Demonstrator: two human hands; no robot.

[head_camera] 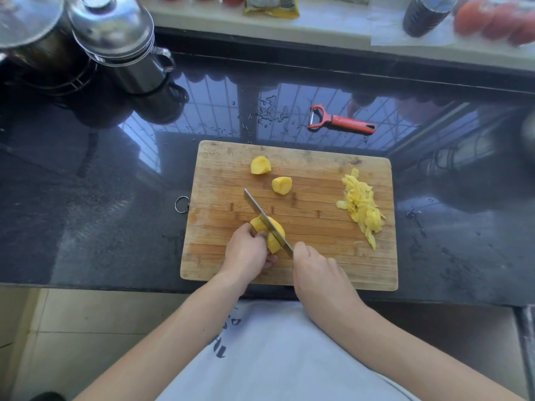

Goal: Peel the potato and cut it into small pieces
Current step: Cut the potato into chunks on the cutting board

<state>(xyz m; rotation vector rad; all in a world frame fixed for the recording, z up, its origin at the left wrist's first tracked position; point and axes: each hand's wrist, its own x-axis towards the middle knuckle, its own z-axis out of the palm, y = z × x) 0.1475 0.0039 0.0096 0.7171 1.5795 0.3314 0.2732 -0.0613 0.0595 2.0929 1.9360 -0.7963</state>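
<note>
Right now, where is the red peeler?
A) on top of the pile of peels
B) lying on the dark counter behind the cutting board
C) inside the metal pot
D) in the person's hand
B: the red peeler lies on the dark counter beyond the cutting board, with neither hand touching it.

Glossy black stone counter (86,198) spread across the frame, a barred window mirrored in its middle by daylight, pale ledge (333,27) set along the top, beige tiled floor (72,328) seen at lower left
</note>
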